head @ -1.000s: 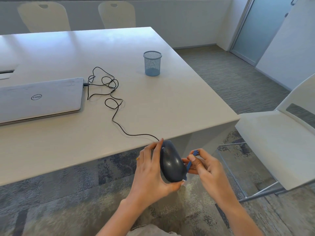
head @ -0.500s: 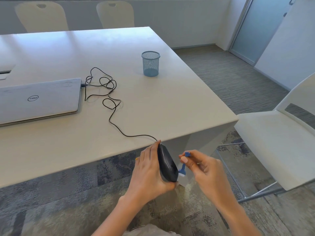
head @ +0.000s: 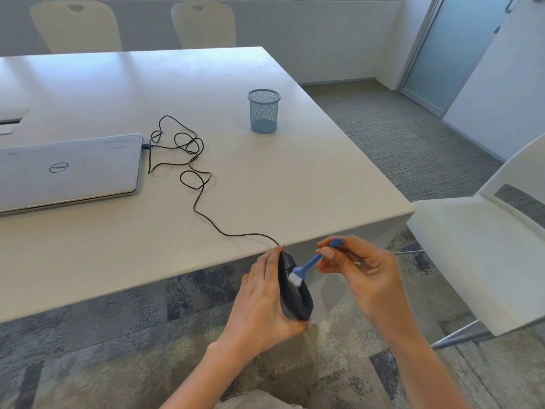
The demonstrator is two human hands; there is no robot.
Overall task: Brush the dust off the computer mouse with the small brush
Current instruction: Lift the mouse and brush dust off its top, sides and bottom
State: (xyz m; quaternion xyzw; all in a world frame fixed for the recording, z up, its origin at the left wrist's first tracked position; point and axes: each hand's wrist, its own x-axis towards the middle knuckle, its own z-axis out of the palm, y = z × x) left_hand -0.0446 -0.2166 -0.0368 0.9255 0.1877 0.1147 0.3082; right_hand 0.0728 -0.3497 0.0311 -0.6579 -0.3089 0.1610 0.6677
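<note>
— What lay at the far left of the table?

— A closed silver Dell laptop, lid down. A black cable was plugged into its right edge, looped loosely over the tabletop and ran down to the near edge. Beyond the loops stood a blue mesh pen cup, upright and well apart from everything else.

— And where was the mouse?

— Off the table, held in the air just below and in front of the near edge, over the patterned carpet. The black wired mouse was turned on its side, its length running away from the person. The left hand was wrapped around its left side, fingers stretched along the far end and the thumb tucked under the near end.

— What about the brush?

— The small blue brush sat just right of the mouse, slanting up to the right. Its white bristles touched the mouse's upper face near the far end. The right hand pinched the handle between thumb and fingertips, the other fingers curled in, with the handle's end poking out above them.

— Anything further right?

— A white chair, its seat close by the table's corner.
</note>
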